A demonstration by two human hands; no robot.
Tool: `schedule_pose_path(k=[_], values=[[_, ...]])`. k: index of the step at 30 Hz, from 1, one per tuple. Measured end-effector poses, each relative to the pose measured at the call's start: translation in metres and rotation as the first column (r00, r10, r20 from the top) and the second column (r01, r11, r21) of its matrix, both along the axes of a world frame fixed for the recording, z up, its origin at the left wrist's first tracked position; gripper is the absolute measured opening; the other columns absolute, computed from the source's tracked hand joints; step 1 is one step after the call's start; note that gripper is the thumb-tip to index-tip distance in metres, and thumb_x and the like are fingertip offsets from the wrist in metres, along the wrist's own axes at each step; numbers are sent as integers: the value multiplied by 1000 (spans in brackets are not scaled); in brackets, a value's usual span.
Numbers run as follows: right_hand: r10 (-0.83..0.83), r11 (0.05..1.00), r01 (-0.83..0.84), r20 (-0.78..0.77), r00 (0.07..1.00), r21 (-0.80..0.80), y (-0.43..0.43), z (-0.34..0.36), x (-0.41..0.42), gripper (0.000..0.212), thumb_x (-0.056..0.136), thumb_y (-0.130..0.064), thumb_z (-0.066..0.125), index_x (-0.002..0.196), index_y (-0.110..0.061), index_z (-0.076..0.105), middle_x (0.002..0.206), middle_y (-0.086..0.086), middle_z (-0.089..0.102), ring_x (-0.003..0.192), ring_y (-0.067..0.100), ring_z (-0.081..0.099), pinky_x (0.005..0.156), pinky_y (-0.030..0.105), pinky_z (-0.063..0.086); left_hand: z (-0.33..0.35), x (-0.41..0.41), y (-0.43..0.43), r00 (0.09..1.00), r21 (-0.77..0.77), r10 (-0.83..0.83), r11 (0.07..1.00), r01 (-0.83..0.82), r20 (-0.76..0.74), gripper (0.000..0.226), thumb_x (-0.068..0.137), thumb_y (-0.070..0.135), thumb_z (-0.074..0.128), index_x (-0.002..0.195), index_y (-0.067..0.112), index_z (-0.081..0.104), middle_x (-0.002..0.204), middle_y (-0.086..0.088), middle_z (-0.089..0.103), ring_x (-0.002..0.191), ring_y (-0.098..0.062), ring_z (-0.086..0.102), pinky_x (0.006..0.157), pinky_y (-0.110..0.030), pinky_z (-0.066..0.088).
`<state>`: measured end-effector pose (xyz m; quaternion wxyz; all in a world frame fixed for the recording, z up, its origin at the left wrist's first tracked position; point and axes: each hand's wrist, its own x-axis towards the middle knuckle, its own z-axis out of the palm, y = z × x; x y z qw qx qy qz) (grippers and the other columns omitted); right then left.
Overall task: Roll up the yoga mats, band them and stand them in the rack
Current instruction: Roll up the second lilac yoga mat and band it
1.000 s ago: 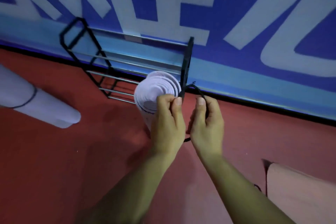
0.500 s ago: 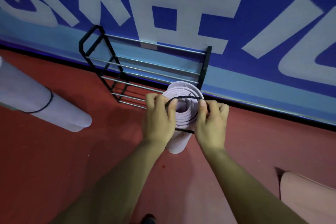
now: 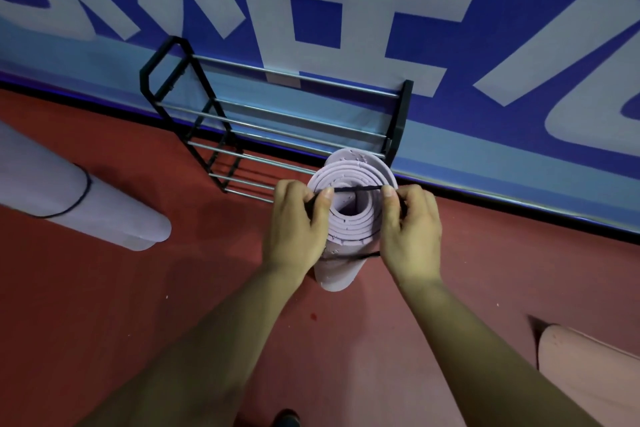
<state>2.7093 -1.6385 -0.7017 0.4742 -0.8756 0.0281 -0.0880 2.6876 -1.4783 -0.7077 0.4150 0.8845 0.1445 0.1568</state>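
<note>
Your L hand (image 3: 298, 222) pinches the black band (image 3: 356, 188) betw. thumb & curled fingers at the left rim of the lilac mat (image 3: 356, 166). Your R hand (image 3: 410, 229) pinches the same band at the right rim. The band runs taut betw. them across the roll's open spiral top. A 2nd strand shows lower down on the near side, by the heel of your R hand.

The mat is rolled & stands upright on the red floor (image 3: 173, 288), just in front of the rack (image 3: 401, 114), near its right post. Can't tell if it touches the rack.

The rack has black end frames & metal bars, and stands vs. the blue wall (image 3: 485, 149) w/ big white characters. A 2nd lilac mat (image 3: 104, 215) lies on the floor at left, well apart, w/ its own black loop (image 3: 83, 199) round it. A pink mat (image 3: 588, 364) sits at lower right, partly out of view.
</note>
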Motion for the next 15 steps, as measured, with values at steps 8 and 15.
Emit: schedule_pose_path(k=[8,15], values=[[-49,986,67,-115,992,154,7,3,12,28,105,-40,51,83,-24,53,80,-8,64,77,2,58,66,15,39,-6,12,0,999,-196,-12,980,18,31,34,98,34,57,73,29,35,86,6,39,76,3,45,71,-12,35],[-21,985,59,-230,973,160,2,7,38,27,105,-41,50,88,-20,55,79,-10,64,74,2,56,62,20,36,3,26,12,988,-330,-129,940,93,-90,27,103,27,54,81,14,45,74,5,47,61,0,41,62,-14,38]])
